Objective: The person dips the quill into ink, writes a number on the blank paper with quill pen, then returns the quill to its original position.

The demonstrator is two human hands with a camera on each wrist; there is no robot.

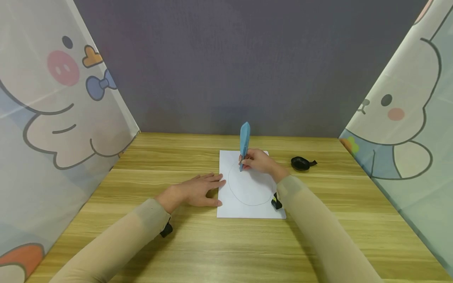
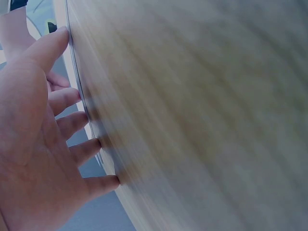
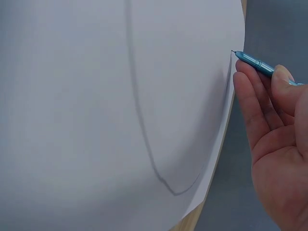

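A white sheet of paper lies on the table with a thin, rounded line drawn on it. My right hand pinches a light-blue pen with a broad, feather-like top over the upper part of the sheet. In the right wrist view the pen's tip meets the paper at the line; thumb and fingers hold the barrel. My left hand has its fingers spread, and its fingertips rest at the sheet's left edge. Part of the loop's upper right is hard to see near the right hand.
A small black pan-shaped dish with a short handle sits right of the paper. The wood-grain table ends at a dark grey back panel. Cartoon-printed curtains stand along both sides.
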